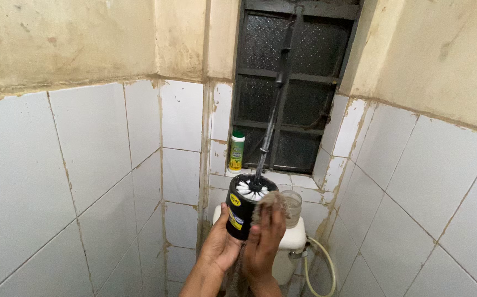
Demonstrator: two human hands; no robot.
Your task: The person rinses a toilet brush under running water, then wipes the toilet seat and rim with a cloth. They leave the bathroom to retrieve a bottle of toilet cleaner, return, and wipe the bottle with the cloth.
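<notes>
The left hand [220, 246] wraps closed around the black brush holder [241, 212], raised before the white cistern [289, 247]. The right hand [264, 242] presses what seems a scrubbing pad against its side (fingers flat, not gripping). The holder looks light, rigid, likely slick when wet; its lower body gives the best hold, below the white bristles [253, 190].

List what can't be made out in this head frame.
- Right hand covers the black brush holder's right side; what it presses there is blurred.
- Clear jar: contents unreadable, half hidden by the hand.
- White cistern: mostly behind both hands.
- Hose: cut off at the bottom edge.
</notes>
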